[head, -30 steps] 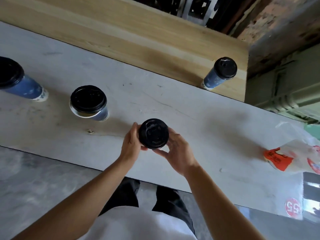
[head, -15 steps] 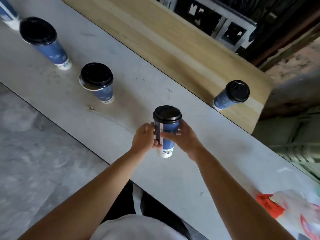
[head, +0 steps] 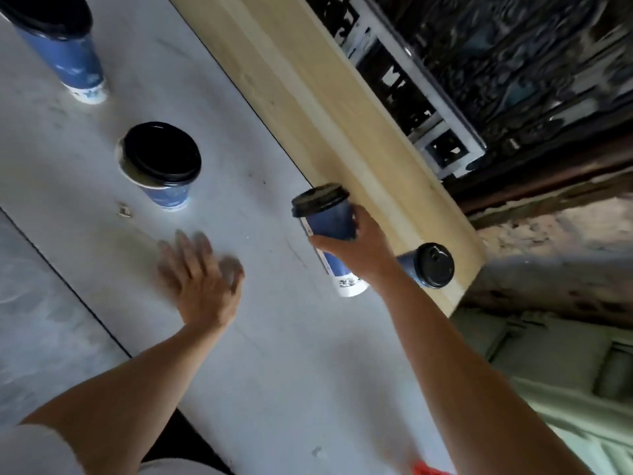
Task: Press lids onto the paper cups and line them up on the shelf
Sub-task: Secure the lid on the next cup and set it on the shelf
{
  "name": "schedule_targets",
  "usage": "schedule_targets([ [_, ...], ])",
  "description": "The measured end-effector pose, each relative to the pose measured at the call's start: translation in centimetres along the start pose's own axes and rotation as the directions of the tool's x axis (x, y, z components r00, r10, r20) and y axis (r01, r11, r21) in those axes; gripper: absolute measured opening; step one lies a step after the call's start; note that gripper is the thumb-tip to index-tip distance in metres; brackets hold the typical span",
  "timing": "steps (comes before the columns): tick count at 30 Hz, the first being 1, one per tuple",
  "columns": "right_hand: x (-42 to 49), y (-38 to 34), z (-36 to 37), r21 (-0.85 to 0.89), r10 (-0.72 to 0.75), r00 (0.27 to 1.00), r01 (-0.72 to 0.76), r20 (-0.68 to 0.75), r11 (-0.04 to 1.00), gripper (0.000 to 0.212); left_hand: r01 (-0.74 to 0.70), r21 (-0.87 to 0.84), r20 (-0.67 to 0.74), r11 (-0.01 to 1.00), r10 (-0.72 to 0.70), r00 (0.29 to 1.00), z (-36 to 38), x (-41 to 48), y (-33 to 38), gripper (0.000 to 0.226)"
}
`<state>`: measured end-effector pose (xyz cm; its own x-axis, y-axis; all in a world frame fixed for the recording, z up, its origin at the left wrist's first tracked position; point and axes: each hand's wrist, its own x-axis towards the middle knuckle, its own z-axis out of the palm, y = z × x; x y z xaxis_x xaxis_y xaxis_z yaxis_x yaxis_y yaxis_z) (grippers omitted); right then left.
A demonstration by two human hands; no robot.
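My right hand (head: 359,245) grips a blue paper cup (head: 327,222) with a black lid, held tilted above the white table (head: 274,354) close to the wooden shelf (head: 308,90). A lidded blue cup (head: 428,265) stands on the shelf just right of that hand. My left hand (head: 200,275) hovers over the table with fingers spread, blurred, holding nothing. Two more blue cups stay on the table: one (head: 161,166) whose black lid sits askew, and a lidded one (head: 61,46) at the top left.
A small scrap (head: 124,210) lies on the table near the askew-lid cup. An orange-printed bag corner (head: 430,470) shows at the bottom edge. A dark grille (head: 428,108) and wall rise behind the shelf. The table's near edge runs diagonally at left.
My left hand let go of the cup and moved left over the table. My right hand lifted the lidded cup and carried it right, toward the shelf.
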<state>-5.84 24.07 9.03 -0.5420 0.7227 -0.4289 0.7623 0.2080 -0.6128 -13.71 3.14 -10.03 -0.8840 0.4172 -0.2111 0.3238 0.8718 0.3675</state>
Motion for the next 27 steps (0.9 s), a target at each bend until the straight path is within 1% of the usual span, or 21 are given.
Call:
schedule_targets([
  [2,1.9,-1.0,-1.0,-0.219,-0.065,0.997,0.073,0.042,0.973,0.076,0.053,-0.016,-0.056,0.998,-0.053,0.997,0.8,0.2,0.4,0.081],
  [3,2.7,-1.5,-1.4,-0.327,-0.085,0.993,0.109,0.086,0.939,0.08,0.077,-0.017,-0.081,0.997,-0.078,0.994,1.1,0.3,0.5,0.079],
  [4,3.5,-2.1,-1.8,-0.443,-0.084,0.988,0.135,0.133,0.886,0.084,0.089,-0.012,-0.111,0.996,-0.09,0.99,1.5,0.4,0.4,0.078],
  [5,4.3,-2.6,-2.1,-0.569,-0.071,0.983,0.156,0.168,0.807,0.086,0.092,-0.004,-0.141,0.996,-0.092,0.986,1.9,0.6,0.3,0.078],
  [6,5.1,-3.0,-2.3,-0.697,-0.069,0.98,0.183,0.189,0.694,0.085,0.094,0.002,-0.159,0.996,-0.093,0.983,2.2,0.7,0.3,0.078],
  [8,6.6,-4.0,-2.5,-0.882,-0.122,0.966,0.259,0.229,0.393,0.078,0.101,0.016,-0.18,0.995,-0.097,0.979,2.4,0.7,0.2,0.079],
  [10,7.9,-4.9,-2.6,-0.949,-0.162,0.947,0.297,0.279,0.106,0.076,0.124,0.021,-0.198,0.992,-0.118,0.973,2.5,0.7,0.2,0.079],
  [11,8.5,-5.4,-2.7,-0.954,-0.162,0.942,0.298,0.296,-0.009,0.078,0.135,0.009,-0.201,0.991,-0.131,0.971,2.6,0.6,0.3,0.08],
  [12,9.0,-5.9,-2.9,-0.95,-0.156,0.939,0.294,0.308,-0.103,0.078,0.142,-0.009,-0.198,0.99,-0.141,0.97,2.5,0.6,0.4,0.082],
  [13,9.3,-6.5,-3.0,-0.941,-0.158,0.935,0.289,0.317,-0.175,0.076,0.148,-0.022,-0.189,0.989,-0.15,0.97,2.4,0.6,0.5,0.083],
  [16,10.0,-7.8,-3.4,-0.915,-0.189,0.923,0.269,0.334,-0.302,0.063,0.167,-0.044,-0.145,0.985,-0.172,0.974,1.8,0.5,0.6,0.082],
  [21,10.3,-10.3,-4.4,-0.895,-0.231,0.931,0.167,0.281,-0.414,0.062,0.194,-0.074,-0.12,0.978,-0.202,0.972,1.0,0.3,1.2,0.081],
  [24,10.1,-11.0,-4.3,-0.887,-0.234,0.942,0.116,0.241,-0.447,0.06,0.192,-0.092,-0.112,0.977,-0.201,0.973,0.5,0.3,1.4,0.082],
  [27,9.7,-10.7,-3.2,-0.89,-0.231,0.94,0.13,0.251,-0.437,0.058,0.196,-0.083,-0.105,0.977,-0.204,0.973,0.4,0.4,1.5,0.08],
])
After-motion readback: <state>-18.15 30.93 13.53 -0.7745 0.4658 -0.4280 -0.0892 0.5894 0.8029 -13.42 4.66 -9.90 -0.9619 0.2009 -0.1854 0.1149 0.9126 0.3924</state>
